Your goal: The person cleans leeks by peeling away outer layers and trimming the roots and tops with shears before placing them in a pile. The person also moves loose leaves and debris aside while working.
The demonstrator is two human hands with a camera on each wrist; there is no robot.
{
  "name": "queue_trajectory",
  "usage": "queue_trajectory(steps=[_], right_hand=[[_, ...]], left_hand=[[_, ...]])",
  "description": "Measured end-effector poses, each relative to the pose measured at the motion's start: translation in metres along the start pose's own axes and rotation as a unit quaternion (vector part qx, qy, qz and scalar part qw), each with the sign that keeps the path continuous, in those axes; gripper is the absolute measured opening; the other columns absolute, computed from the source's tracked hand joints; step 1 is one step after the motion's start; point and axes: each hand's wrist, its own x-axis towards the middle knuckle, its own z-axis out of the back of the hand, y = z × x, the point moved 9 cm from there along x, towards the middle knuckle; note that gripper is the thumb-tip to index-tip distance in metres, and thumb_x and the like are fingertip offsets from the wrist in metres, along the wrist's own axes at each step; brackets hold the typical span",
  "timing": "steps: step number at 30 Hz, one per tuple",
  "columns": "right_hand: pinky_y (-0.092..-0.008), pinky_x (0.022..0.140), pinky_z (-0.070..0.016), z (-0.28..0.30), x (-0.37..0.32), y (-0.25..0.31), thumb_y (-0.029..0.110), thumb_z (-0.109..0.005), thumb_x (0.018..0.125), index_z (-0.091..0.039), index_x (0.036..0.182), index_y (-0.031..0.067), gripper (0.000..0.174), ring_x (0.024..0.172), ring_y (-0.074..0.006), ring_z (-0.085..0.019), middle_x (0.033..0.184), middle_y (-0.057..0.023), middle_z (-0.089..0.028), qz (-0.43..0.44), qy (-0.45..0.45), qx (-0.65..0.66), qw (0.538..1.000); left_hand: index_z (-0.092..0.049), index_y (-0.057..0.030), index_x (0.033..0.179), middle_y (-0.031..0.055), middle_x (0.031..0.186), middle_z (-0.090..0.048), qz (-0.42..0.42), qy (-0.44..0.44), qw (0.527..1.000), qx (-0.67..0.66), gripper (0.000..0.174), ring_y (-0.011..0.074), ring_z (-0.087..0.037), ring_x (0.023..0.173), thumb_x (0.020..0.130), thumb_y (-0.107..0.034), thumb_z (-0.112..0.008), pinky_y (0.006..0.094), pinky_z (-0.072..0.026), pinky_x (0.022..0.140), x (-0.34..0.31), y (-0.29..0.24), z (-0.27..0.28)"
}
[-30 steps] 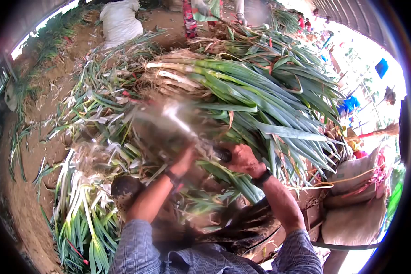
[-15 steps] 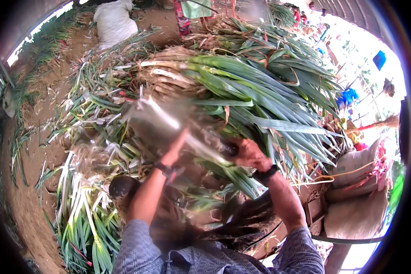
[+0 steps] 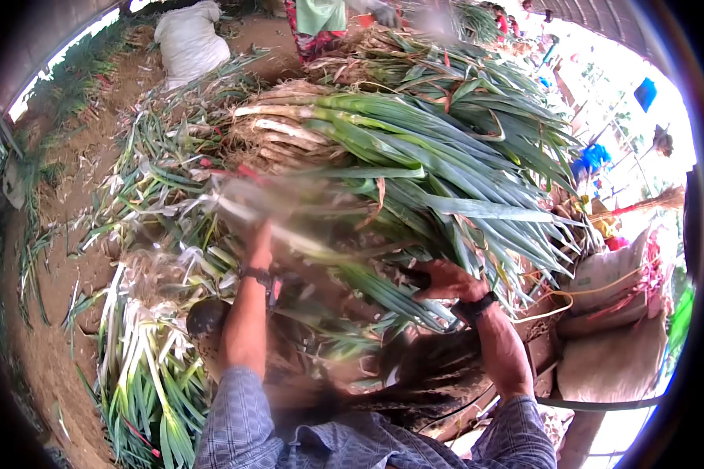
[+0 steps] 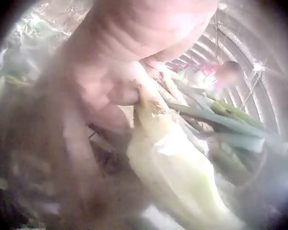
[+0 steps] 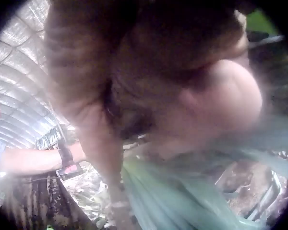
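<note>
Leek [image 3: 332, 256] slants between both: left grip [image 3: 260, 234] curls round its white end, right grip [image 3: 446, 280] clutches the green leaves.

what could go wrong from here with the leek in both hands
1. The left hand grips the leek by its pale stalk amid blur; it may slip loose.
2. The right hand holds its green leaves, which may tear.
3. The leek could snag the stacked leek pile.
</note>
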Motion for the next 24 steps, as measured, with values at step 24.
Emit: queue_trajectory(steps=[24], right_hand=[[-0.0406, 0.086, -0.0518, -0.007, -0.008, -0.019, 0.031, -0.078, 0.072, -0.066, 0.122, 0.0052, 0.058, 0.095, -0.0283, -0.068, 0.101, -0.0151, -0.072, 0.038, -0.021, 0.101, 0.994]], left_hand=[[-0.059, -0.005, 0.113, 0.0104, 0.089, -0.069, 0.027, 0.07, 0.996, 0.038, 0.031, 0.0247, -0.073, 0.083, 0.094, -0.029, -0.065, 0.0392, -0.063, 0.058, -0.008, -0.034, -0.018]])
